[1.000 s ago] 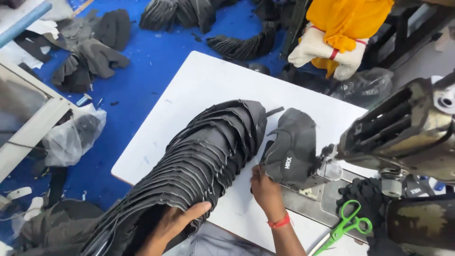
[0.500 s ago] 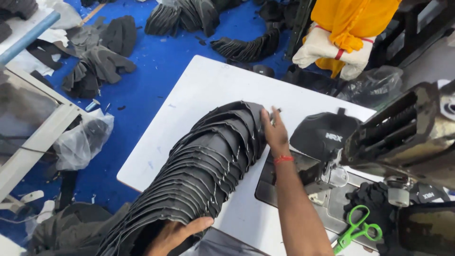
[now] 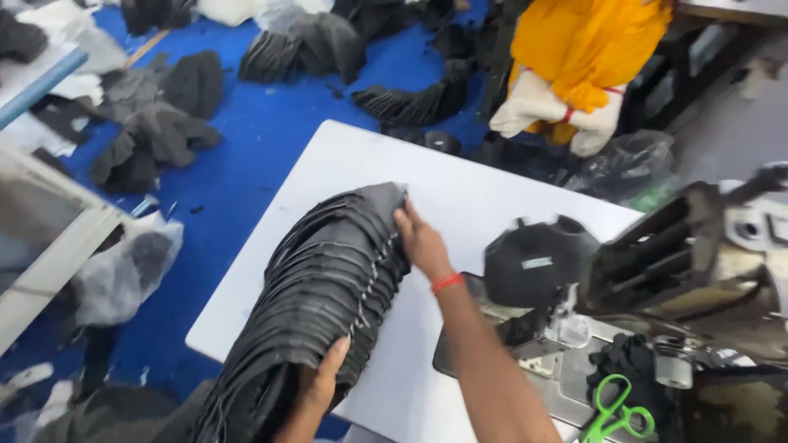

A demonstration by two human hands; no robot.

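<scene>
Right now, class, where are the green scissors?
The green scissors lie at the bottom right of the head view, on the sewing machine bed, right of the person's right forearm.

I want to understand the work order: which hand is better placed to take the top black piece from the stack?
Probably the right hand: its fingers rest at the top end of the stack of black pieces. The left hand grips the lower end.

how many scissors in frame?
1. The green-handled scissors lie at the bottom right on the sewing machine bed, right of the right forearm. Their blades are cut off by the frame edge; others may be hidden under the black fabric.
</scene>
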